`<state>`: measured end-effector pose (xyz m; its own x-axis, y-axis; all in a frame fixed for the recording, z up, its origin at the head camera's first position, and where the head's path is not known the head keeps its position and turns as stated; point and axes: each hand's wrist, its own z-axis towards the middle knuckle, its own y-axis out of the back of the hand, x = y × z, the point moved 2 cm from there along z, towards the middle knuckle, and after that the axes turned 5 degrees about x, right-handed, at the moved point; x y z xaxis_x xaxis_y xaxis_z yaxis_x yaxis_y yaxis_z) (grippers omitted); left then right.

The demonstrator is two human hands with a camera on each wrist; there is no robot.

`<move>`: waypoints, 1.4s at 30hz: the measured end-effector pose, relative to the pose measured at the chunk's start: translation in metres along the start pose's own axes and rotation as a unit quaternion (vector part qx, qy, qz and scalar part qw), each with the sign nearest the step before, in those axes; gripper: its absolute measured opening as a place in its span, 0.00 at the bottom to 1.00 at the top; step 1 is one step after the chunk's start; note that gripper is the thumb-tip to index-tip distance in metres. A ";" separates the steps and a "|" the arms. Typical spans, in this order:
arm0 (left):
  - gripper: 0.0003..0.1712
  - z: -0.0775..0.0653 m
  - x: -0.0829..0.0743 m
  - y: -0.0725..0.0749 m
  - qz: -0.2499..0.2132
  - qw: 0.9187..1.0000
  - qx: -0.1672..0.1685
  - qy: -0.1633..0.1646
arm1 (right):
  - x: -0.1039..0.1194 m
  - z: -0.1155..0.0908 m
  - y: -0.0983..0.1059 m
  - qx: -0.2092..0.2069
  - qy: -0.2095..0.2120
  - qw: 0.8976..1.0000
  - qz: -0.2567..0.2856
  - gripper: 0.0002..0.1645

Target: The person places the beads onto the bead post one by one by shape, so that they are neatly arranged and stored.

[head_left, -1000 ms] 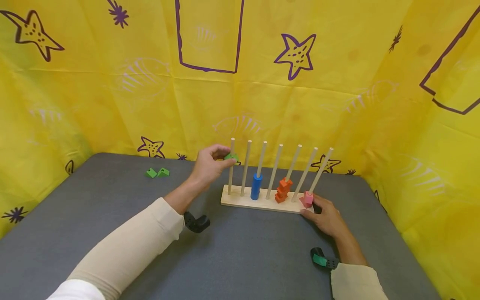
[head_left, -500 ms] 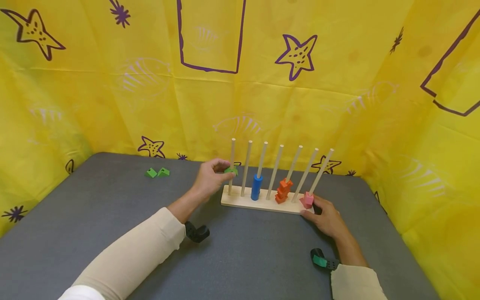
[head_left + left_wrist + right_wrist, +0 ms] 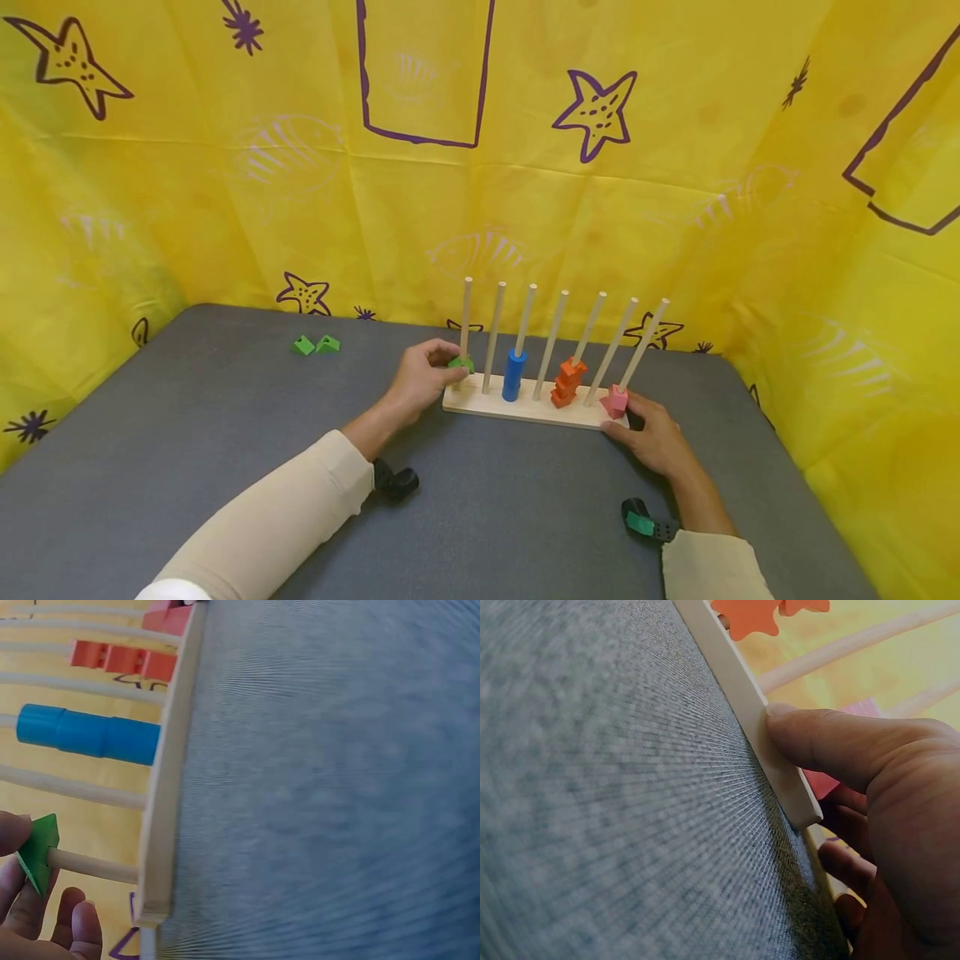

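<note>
A wooden peg stand [image 3: 525, 410] with several upright pegs stands on the grey table. My left hand [image 3: 416, 385] pinches a green triangular block [image 3: 39, 851] between thumb and fingers. The leftmost peg runs through this block, which is low on the peg but above the base in the left wrist view. At the stand's other end my right hand [image 3: 654, 437] grips the base, its thumb [image 3: 810, 735] on the front edge and its fingers behind, partly hidden. Pink blocks [image 3: 617, 402] sit on the rightmost peg beside that hand.
Blue cylinders [image 3: 513, 377] are stacked on the third peg from the left. An orange stack [image 3: 567, 383] with toothed edges is on another peg. Two loose green blocks [image 3: 303, 345] lie at the back left. A yellow patterned cloth [image 3: 405, 208] hangs behind the table.
My left hand has moved down along the leftmost peg, bringing the green triangular block from near the top to low above the base. My right hand stays at the stand's right end.
</note>
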<state>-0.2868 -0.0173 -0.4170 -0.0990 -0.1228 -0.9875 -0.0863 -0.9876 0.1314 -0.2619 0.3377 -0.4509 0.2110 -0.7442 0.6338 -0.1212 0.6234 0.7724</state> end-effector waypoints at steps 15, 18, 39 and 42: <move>0.13 -0.003 0.026 0.001 -0.002 1.000 -0.014 0.014 | 0.000 0.002 -0.004 -0.007 0.022 1.000 0.006 0.33; 0.13 -0.003 0.030 0.002 0.009 1.000 -0.015 0.012 | 0.000 0.002 -0.005 -0.010 0.026 1.000 0.011 0.32; 0.11 -0.002 0.022 0.009 0.030 0.998 -0.039 -0.029 | 0.002 0.001 0.005 -0.020 0.048 0.999 0.002 0.30; 0.09 -0.004 0.014 0.022 0.010 0.997 -0.074 -0.028 | 0.003 0.000 0.002 -0.010 0.039 0.999 0.004 0.30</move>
<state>-0.2865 -0.0412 -0.4278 -0.1554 -0.1414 -0.9777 0.0632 -0.9891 0.1330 -0.2616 0.3369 -0.4477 0.2858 -0.7185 0.6341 -0.1030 0.6348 0.7658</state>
